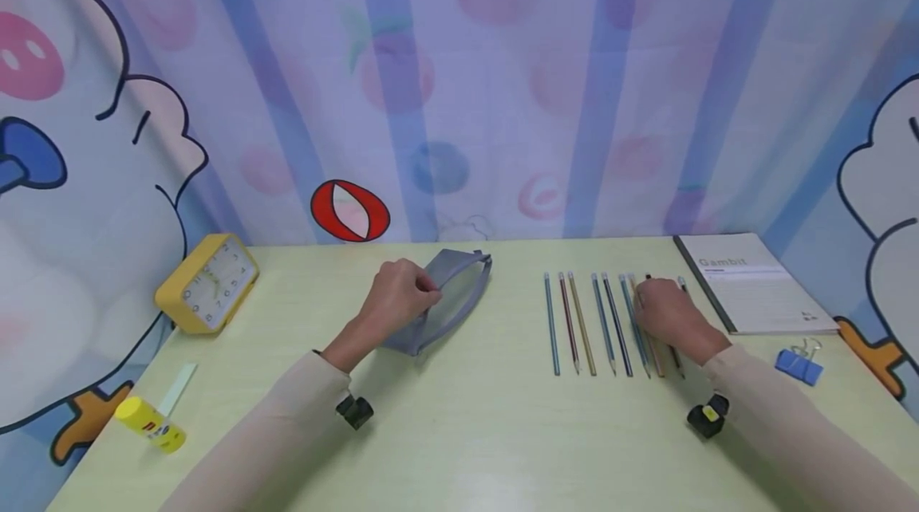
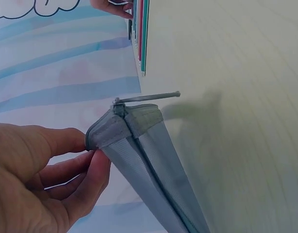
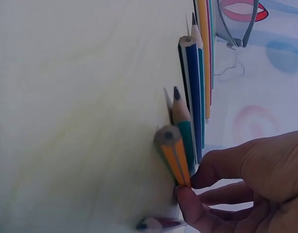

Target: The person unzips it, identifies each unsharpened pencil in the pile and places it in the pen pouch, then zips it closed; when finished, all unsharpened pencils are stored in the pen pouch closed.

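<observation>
A grey zippered pencil pouch (image 1: 404, 340) stands with its mouth spread on the table, left of centre. My left hand (image 1: 399, 293) pinches the pouch's rim between thumb and fingertips; the left wrist view shows the zipped corner (image 2: 110, 131) at those fingertips. To the right, a row of pencils lies side by side, among them a blue pencil (image 1: 551, 328) and a yellow one (image 1: 582, 324). Over the row's right part, my right hand (image 1: 671, 317) pinches an orange pencil (image 3: 174, 150) with thumb and finger. A green pencil (image 3: 184, 126) lies right beside it. The right hand hides parts of several pencils.
A notebook (image 1: 761, 289) lies right of the pencils, with a blue binder clip (image 1: 799, 364) in front of it. At the left stand a yellow clock (image 1: 208, 285) and, nearer, a yellow glue stick (image 1: 152, 424) beside a pale strip (image 1: 177, 388). A printed curtain (image 1: 495, 113) hangs behind.
</observation>
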### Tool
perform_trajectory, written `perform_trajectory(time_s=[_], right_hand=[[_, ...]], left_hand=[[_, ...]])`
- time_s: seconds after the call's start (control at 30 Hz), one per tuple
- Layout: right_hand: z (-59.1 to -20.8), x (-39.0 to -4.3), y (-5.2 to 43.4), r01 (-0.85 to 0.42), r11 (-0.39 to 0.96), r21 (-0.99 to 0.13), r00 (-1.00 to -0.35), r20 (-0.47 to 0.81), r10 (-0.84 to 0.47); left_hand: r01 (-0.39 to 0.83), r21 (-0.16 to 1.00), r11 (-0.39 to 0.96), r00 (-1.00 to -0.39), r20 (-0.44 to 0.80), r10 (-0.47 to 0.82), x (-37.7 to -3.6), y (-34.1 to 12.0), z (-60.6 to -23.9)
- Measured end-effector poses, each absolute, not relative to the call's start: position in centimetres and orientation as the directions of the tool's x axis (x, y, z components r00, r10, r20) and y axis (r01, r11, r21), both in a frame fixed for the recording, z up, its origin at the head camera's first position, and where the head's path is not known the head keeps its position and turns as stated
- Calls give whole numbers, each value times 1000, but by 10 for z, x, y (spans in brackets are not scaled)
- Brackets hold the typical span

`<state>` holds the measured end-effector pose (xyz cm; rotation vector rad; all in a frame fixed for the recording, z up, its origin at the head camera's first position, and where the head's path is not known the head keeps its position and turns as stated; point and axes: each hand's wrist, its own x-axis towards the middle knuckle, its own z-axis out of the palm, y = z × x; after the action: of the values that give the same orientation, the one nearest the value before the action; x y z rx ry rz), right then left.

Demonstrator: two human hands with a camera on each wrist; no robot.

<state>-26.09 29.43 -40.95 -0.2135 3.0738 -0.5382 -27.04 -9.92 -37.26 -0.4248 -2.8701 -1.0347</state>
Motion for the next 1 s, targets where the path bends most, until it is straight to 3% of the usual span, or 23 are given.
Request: perform_trajectory(time_s=[0.4,0.77,1.0], right_hand=[[-407,-259,298,-134,897,-420,-991,45,-127],[-396,-262,306,-56,775,-629,-991,-58,-119],[-384,-253,276,-50,558,-828,-978,-74,-198]], left_hand=[[264,610,747,-964,147,220,-271,-101,-371],[282,607,743,-959,163,231,-270,-101,-370],[299,602,740,-954,176,242,-271,-102,-370]])
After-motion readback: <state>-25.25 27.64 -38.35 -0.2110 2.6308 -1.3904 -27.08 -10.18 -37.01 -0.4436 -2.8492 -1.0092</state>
